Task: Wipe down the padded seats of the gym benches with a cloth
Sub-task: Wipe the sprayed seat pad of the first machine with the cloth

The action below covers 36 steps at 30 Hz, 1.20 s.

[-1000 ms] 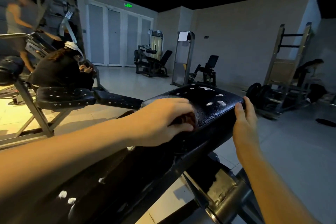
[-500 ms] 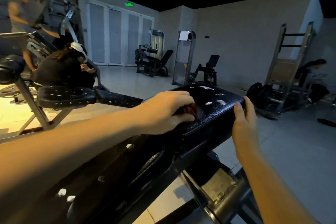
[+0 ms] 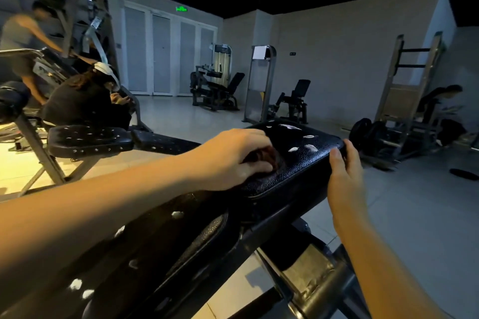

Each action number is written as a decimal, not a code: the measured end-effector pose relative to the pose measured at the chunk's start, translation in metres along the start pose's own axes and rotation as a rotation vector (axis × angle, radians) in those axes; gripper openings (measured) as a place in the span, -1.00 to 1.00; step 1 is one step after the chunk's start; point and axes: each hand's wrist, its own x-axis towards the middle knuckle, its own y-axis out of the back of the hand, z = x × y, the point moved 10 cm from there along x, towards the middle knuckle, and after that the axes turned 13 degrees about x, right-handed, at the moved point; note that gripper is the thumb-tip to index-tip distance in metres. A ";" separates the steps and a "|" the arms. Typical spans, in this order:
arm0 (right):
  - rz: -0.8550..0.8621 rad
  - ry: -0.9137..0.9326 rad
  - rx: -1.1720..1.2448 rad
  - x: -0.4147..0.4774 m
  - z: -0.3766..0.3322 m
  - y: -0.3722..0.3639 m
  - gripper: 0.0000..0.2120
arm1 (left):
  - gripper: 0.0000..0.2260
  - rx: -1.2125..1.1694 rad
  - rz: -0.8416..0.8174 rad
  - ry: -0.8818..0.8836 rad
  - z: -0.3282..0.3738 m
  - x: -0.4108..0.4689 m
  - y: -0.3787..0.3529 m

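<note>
A black padded bench seat [image 3: 298,163] with worn white patches runs from the lower left up to the centre. My left hand [image 3: 233,158] lies on top of the pad, fingers curled around a small dark reddish cloth [image 3: 267,156] that is mostly hidden under them. My right hand [image 3: 344,171] grips the seat's right edge, thumb on top. The lower part of the bench pad [image 3: 129,254] stretches toward me under my left forearm.
A second black bench [image 3: 88,140] on a metal frame stands to the left, with two people beside it. Weight machines [image 3: 215,85] line the far wall. A rack [image 3: 409,101] with plates and a crouching person sit at right. The bench's steel frame [image 3: 318,282] is below.
My left hand has crept slightly up the pad with the cloth. My right hand stays on the seat's edge. The people at the left have shifted.
</note>
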 end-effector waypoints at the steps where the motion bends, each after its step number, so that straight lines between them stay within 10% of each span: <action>1: 0.000 0.004 0.000 0.000 0.000 0.000 -0.52 | -0.89 0.028 -0.006 0.036 -0.018 -0.007 0.002; 7: 0.004 0.026 -0.018 -0.002 -0.002 -0.002 -0.51 | -0.88 0.153 -0.005 0.458 -0.121 0.033 -0.008; 15: 0.007 0.033 -0.057 -0.002 -0.005 0.000 -0.52 | -0.96 -0.010 -0.003 0.049 -0.018 0.017 -0.007; 22: 0.010 0.054 -0.079 -0.004 -0.005 -0.003 -0.52 | -0.88 0.130 -0.019 0.453 -0.124 0.033 -0.010; 30: 0.015 0.023 -0.054 -0.005 -0.006 0.000 -0.52 | -0.90 0.000 0.008 -0.024 0.014 0.016 -0.004; 36: 0.006 0.040 -0.042 -0.008 -0.007 -0.006 -0.52 | -0.86 0.197 0.000 0.444 -0.123 0.017 -0.004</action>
